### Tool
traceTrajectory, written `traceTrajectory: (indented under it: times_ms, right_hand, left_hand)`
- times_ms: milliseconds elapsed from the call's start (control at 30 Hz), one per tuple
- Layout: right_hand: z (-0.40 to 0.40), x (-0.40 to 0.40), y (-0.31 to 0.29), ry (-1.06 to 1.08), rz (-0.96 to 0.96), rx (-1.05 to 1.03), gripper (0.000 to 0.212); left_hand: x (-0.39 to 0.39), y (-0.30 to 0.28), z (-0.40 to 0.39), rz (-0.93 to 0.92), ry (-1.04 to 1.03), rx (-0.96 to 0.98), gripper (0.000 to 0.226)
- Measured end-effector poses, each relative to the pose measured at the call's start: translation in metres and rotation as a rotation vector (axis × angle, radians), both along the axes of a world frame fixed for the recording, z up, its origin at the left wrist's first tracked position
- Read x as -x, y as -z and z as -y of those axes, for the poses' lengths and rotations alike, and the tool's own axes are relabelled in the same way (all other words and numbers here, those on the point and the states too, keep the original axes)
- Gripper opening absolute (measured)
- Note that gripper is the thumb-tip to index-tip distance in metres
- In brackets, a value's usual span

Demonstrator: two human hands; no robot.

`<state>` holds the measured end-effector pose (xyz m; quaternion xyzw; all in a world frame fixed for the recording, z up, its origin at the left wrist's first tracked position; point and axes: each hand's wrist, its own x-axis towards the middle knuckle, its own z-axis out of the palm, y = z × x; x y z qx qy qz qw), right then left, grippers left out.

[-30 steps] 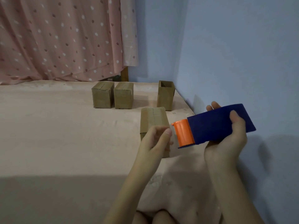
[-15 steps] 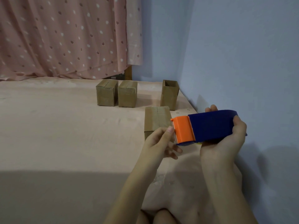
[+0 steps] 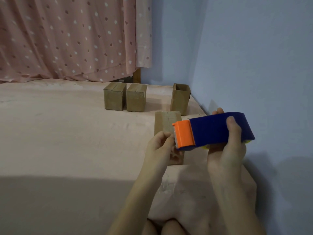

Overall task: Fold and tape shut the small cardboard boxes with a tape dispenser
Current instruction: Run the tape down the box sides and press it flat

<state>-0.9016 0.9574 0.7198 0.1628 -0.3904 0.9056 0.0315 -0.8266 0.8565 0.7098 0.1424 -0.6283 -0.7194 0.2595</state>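
My right hand [image 3: 227, 150] grips a blue tape dispenser [image 3: 218, 131] with an orange cutter head [image 3: 183, 134], held level above the pink surface. My left hand [image 3: 160, 146] has its fingertips pinched at the cutter's toothed edge, apparently on the tape end, which is too thin to see. Right behind my left hand lies a closed cardboard box [image 3: 167, 122] with its flap seam facing up. Farther back stand two closed boxes, one on the left [image 3: 114, 99] and one beside it [image 3: 136, 100], and an open-topped box [image 3: 179, 99] near the wall.
The pink covered surface [image 3: 67, 141] stretches wide to the left. A blue wall [image 3: 254, 65] runs close along the right side. A dotted pink curtain [image 3: 67, 39] hangs at the back. My knees [image 3: 162, 228] show at the bottom edge.
The dispenser has levelled out and shifted slightly left. My left hand moved from the box's near end up to the cutter edge and pinched there.
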Motion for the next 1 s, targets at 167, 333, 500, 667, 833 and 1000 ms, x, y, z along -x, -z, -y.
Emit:
traceTrajectory:
  times_ms: [167,333,500,667,833,1000]
  right_hand:
    - [0.007,-0.002,0.002,0.109,-0.146,-0.198,0.072]
    - [0.014,-0.006,0.006,0.193,-0.202,-0.319,0.046]
    - [0.021,-0.006,0.010,0.091,-0.026,-0.146,0.052]
    - [0.025,-0.007,0.006,0.114,-0.004,-0.112,0.058]
    - [0.028,-0.012,0.003,0.122,-0.006,-0.119,0.059]
    - [0.030,-0.014,0.003,0.126,-0.002,-0.099,0.042]
  left_hand:
    - [-0.004,-0.006,0.003,-0.045,-0.037,0.032,0.018]
    - [-0.008,-0.005,0.006,-0.058,-0.046,0.028,0.019]
    - [-0.007,-0.005,0.009,-0.008,-0.036,-0.093,0.026]
    - [-0.001,0.000,0.010,0.076,-0.130,-0.038,0.033]
    - [0.000,-0.001,0.014,0.113,-0.154,-0.096,0.038]
    - [0.001,0.002,0.012,0.081,-0.243,0.064,0.031]
